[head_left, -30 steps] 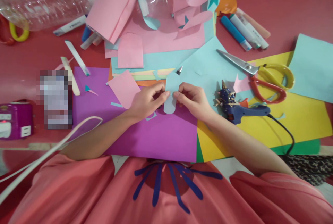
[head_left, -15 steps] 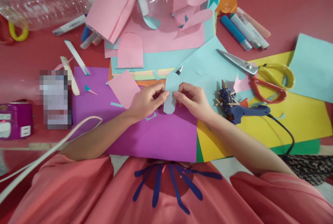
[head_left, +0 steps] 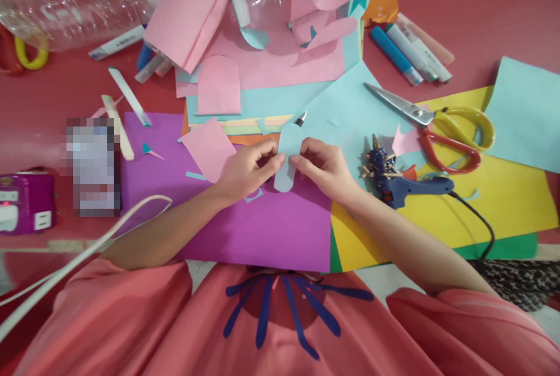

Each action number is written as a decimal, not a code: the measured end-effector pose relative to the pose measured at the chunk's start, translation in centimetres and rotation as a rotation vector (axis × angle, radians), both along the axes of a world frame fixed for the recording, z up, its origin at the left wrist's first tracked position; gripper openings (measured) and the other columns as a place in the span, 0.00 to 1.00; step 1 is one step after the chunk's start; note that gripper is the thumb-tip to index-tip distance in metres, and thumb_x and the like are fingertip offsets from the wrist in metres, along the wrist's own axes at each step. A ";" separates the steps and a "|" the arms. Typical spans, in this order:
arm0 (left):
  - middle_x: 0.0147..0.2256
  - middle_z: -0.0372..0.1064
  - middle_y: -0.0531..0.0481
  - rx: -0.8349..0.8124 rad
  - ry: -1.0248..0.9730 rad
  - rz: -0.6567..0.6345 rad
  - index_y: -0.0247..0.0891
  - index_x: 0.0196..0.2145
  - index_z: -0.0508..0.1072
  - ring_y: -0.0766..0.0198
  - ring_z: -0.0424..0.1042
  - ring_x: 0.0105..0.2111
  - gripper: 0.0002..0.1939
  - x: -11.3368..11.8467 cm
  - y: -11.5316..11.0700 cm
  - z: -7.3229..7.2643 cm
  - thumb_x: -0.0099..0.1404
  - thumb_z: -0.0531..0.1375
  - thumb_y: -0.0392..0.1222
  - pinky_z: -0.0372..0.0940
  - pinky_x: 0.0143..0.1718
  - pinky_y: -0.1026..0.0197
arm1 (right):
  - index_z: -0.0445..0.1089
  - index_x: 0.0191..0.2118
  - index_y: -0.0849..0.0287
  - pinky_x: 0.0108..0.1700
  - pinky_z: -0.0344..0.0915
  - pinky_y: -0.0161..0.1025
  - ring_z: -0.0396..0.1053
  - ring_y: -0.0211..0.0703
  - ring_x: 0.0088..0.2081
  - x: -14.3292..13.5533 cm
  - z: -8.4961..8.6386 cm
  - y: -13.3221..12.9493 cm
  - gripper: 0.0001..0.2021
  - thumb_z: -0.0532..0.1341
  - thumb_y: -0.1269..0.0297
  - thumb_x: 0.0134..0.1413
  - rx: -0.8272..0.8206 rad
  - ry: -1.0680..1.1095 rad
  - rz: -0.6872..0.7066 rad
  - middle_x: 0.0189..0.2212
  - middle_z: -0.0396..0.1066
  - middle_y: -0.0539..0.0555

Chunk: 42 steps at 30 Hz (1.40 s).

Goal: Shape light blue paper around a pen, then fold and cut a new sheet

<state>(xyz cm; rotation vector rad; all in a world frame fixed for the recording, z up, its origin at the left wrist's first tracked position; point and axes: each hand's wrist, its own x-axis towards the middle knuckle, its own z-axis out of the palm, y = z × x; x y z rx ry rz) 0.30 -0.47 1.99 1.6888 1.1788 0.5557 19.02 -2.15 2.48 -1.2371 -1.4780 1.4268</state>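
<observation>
Between my two hands is a light blue paper strip with rounded ends, held over a purple sheet. My left hand pinches its left edge between thumb and fingers. On the opposite edge, my right hand has the same kind of pinch. A dark pen tip sticks out behind the strip's upper end. Beside my left hand lies a pink paper piece. To the right of my right hand is a blue glue gun with a cord.
Large scissors lie open at the right, on yellow and light blue sheets. Markers are at the back right. Clear plastic bottles and a pink paper-wrapped roll stand at the back. A white cable crosses near my left arm.
Almost nothing differs. Both hands keep hold of the light blue paper strip in the same spot, with only a very slight shift of the strip.
</observation>
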 end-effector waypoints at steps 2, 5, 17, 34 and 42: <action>0.19 0.61 0.57 0.003 -0.005 -0.002 0.41 0.25 0.60 0.69 0.60 0.19 0.17 0.0 0.0 0.0 0.67 0.55 0.52 0.53 0.22 0.64 | 0.57 0.24 0.54 0.25 0.50 0.36 0.52 0.33 0.21 0.0 0.0 0.0 0.25 0.63 0.40 0.56 0.001 -0.007 0.004 0.17 0.55 0.43; 0.19 0.61 0.57 0.006 -0.004 -0.002 0.40 0.25 0.60 0.70 0.60 0.19 0.17 0.0 0.0 0.0 0.67 0.56 0.52 0.53 0.21 0.64 | 0.57 0.24 0.54 0.25 0.50 0.37 0.52 0.33 0.21 0.0 0.0 0.0 0.25 0.62 0.40 0.57 0.005 -0.017 0.009 0.17 0.55 0.43; 0.19 0.60 0.58 0.007 0.003 0.005 0.41 0.24 0.59 0.70 0.60 0.20 0.18 0.0 -0.1 0.1 0.67 0.56 0.52 0.53 0.22 0.64 | 0.56 0.24 0.54 0.25 0.50 0.36 0.52 0.33 0.21 0.0 0.0 0.0 0.26 0.63 0.39 0.56 -0.013 -0.016 0.010 0.17 0.55 0.43; 0.28 0.67 0.56 -0.001 -0.188 0.067 0.43 0.37 0.63 0.68 0.68 0.25 0.17 0.0 -0.1 -0.6 0.69 0.57 0.60 0.63 0.27 0.64 | 0.58 0.25 0.55 0.25 0.50 0.36 0.52 0.32 0.20 -0.1 0.1 0.1 0.21 0.64 0.46 0.56 -0.015 -0.013 -0.010 0.18 0.54 0.43; 0.28 0.67 0.61 0.127 -0.406 0.048 0.45 0.40 0.56 0.71 0.70 0.23 0.21 0.4 0.1 -1.7 0.67 0.63 0.59 0.67 0.26 0.66 | 0.63 0.26 0.57 0.25 0.49 0.34 0.52 0.32 0.22 0.0 -0.3 0.1 0.11 0.61 0.61 0.57 0.060 0.046 0.025 0.20 0.58 0.44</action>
